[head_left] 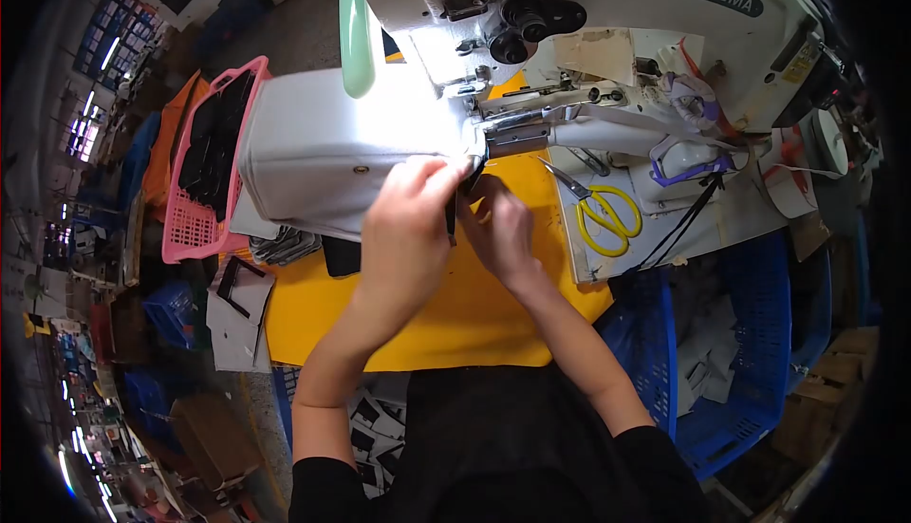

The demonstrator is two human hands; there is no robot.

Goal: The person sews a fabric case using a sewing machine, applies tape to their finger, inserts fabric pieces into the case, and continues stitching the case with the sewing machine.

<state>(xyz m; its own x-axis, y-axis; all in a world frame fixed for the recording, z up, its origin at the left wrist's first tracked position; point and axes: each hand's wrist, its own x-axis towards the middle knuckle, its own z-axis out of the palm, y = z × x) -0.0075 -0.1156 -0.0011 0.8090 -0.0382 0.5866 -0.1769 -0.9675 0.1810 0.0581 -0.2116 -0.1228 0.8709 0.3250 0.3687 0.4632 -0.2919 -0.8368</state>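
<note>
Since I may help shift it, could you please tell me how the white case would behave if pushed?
The white case looks fairly stiff, as its sides hold a boxy shape. Its flat faces suggest it wouldn't roll. It might catch, since one end sits at the sewing machine.

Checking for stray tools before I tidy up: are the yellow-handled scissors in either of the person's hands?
No, the yellow-handled scissors lie on the worktop, apart from the left hand and the right hand.
</note>
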